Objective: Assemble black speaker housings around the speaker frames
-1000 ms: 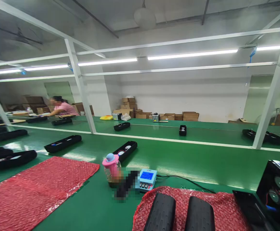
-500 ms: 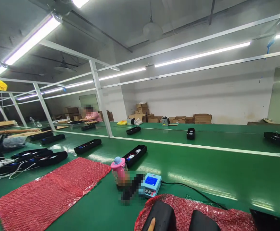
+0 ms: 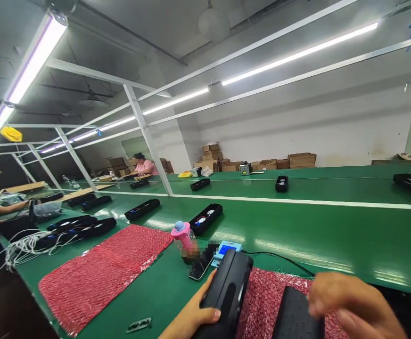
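My left hand [image 3: 194, 313] is wrapped around a long black casing [image 3: 226, 294], tilted up above the red bubble wrap [image 3: 262, 301]. A second black casing [image 3: 293, 313] lies on that wrap, just to the right. My right hand [image 3: 354, 301] is at this second casing's right edge, its fingers curled and smeared by motion; whether it grips anything is unclear. Behind the held casing stands a light-blue device with a screen [image 3: 228, 247], partly hidden. A phone [image 3: 200, 268] lies beside it, next to a pink-lidded bottle [image 3: 185, 239].
Another red bubble-wrap sheet [image 3: 106, 273] covers the left of the green table [image 3: 318, 230]. A small metal plate [image 3: 139, 325] lies near the front. Open black casings [image 3: 205, 219] stand farther back, and white cables [image 3: 28, 247] are bundled at left. A person in pink [image 3: 144, 167] sits beyond.
My left hand has come into fuller view, with the casing raised and covering part of the blue device. My right hand has entered at the lower right. The view has shifted, showing more people at left.
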### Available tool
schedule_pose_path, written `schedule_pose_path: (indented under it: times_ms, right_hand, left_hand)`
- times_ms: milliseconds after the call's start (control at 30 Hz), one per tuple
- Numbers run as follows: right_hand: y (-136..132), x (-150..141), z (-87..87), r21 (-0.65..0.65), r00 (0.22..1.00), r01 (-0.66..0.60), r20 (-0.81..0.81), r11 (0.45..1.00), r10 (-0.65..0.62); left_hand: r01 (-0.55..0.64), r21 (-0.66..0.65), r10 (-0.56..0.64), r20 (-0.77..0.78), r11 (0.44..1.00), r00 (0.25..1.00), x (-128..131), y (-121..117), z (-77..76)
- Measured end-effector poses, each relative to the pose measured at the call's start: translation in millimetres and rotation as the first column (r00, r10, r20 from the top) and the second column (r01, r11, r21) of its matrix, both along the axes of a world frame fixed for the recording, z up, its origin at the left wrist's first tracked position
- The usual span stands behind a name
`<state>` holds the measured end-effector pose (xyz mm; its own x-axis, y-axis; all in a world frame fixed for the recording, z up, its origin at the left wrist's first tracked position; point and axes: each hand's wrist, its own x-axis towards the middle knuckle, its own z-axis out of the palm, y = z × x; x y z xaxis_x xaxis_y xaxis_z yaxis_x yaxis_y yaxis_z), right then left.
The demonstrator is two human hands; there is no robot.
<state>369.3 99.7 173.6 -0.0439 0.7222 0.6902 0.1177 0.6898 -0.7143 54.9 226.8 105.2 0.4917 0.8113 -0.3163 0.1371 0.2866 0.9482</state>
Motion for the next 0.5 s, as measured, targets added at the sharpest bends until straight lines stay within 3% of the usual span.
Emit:
schedule_pose_path:
  times_ms: [67,100,167,200,267,333,500]
  right_hand:
    - [29,-9,-11.5,-0.233,0.988,0.154,0.030,0.960,-0.151]
    - [42,-14,-18.4,-0.352,0.975,0.220,0.052,0.910,-0.215]
    - [66,-25,-31.5,-0.507,0.976,0.215,0.071,0.835,-0.208]
    - [74,-29,-36.7,-0.537,0.983,0.165,0.019,0.827,-0.184]
    - [85,-36,-42.8,-0.484,0.982,-0.002,-0.164,0.875,-0.088]
    - [90,-40,-44.3,-0.368,0.946,-0.113,-0.323,0.923,-0.013]
    - [92,-46,-47.1,-0.349,0.907,0.016,-0.389,0.937,-0.160]
  left_hand:
    - [-0.031,0.087,0.021,0.111,0.996,0.994,22,7,21.0]
    - [-0.045,0.142,0.022,0.163,0.989,0.986,35,10,32.1]
    - [-0.053,0.251,-0.013,0.256,0.967,0.967,61,13,52.1]
    - [-0.033,0.286,-0.055,0.293,0.958,0.954,73,13,59.6]
    - [0.044,0.322,-0.163,0.352,0.946,0.922,96,11,67.4]
    - [0.129,0.331,-0.260,0.393,0.935,0.882,114,7,65.6]
    - [0.178,0.356,-0.334,0.443,0.917,0.832,132,6,45.9]
